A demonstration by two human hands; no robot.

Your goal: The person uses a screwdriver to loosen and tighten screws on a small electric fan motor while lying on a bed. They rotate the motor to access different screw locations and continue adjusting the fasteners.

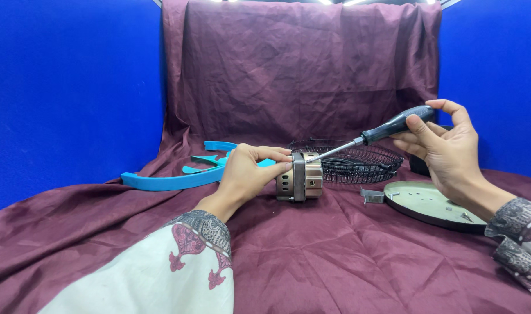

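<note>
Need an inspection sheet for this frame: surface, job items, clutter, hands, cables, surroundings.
Surface: maroon cloth draped over the table and up the back, wrinkled.
Job's things: metal motor housing standing on the cloth; screwdriver with black handle, tip at the housing's top.
Clutter: blue fan blade piece at left; black wire fan guard behind the housing; round metal plate at right; small metal bracket beside the plate.
Grippers: left hand steadies the housing; right hand grips the screwdriver handle.
Cables: nothing seen.
Surroundings: blue walls on both sides.
</note>
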